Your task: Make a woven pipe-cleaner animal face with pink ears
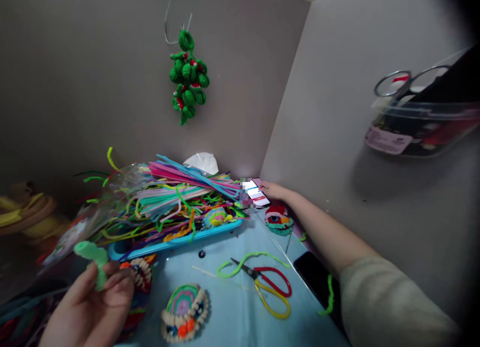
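Observation:
Between the thumb and fingers of my left hand (92,302) is a bent, fuzzy light-green pipe-cleaner piece (92,257), its upper end sticking out to the left. My right hand (273,190) reaches far forward to a lit phone (257,191) in the corner, a finger extended at its screen; whether it presses the glass is too small to tell. On the blue table lie scissors (262,282) with one red and one yellow handle, blades slightly apart. A bright green pipe cleaner (258,256) curves behind them. A round striped pipe-cleaner piece (185,312) with a cream ruffled edge sits nearer me.
A blue tray (180,243) heaped with colourful pipe cleaners (187,192) fills the back left. A red and teal piece (278,220) and a dark phone (315,274) lie at right. Green bundles (187,77) hang on the wall; a clear bin (420,127) juts out right.

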The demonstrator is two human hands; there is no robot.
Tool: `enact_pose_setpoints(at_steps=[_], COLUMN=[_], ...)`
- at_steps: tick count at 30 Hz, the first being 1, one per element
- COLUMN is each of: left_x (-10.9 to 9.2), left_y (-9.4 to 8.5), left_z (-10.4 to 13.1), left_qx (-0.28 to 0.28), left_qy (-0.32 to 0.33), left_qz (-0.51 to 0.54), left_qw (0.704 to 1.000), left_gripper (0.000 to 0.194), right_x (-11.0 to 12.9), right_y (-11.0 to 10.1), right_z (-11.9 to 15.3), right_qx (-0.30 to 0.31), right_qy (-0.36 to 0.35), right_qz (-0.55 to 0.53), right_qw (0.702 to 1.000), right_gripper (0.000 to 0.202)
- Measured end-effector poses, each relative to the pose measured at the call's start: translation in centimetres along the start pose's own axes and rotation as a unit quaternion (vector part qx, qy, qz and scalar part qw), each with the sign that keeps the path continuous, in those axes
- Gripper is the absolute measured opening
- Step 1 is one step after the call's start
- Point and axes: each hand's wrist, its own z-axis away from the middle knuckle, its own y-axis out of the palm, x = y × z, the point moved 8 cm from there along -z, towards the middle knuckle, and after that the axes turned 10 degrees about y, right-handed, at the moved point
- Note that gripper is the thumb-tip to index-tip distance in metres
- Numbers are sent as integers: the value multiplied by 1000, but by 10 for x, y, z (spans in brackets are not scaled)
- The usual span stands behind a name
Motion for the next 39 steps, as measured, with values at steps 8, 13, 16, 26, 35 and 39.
enact_pose_setpoints(at_steps=[8, 13, 16, 26, 35, 39], left_x=[-3, 5, 15, 17, 16, 14], left_y=[19, 32, 42, 71, 67, 67], left_z=[18, 26, 29, 52, 51, 51], left_qx=[-64, -16, 78, 249, 239, 228], left_qy=[-19, 42, 121, 208, 202, 185], left_qz=[63, -81, -263, -407, -396, -397], left_qw=[996, 996, 954, 854, 863, 869], left_gripper=[11, 8, 26, 31, 34, 40], right_x=[17, 100, 175, 258, 258, 259], right_y=[-23, -68, -62, 36, 41, 37], right_z=[12, 87, 171, 272, 268, 271], right_qx=[-59, -125, -102, -21, -1, -32], right_qy=[3, -105, -225, -355, -368, -391], right_qz=[-16, -86, -108, -108, -170, -176], right_qw=[998, 983, 963, 928, 914, 903], right_gripper=[20, 24, 24, 39, 23, 16])
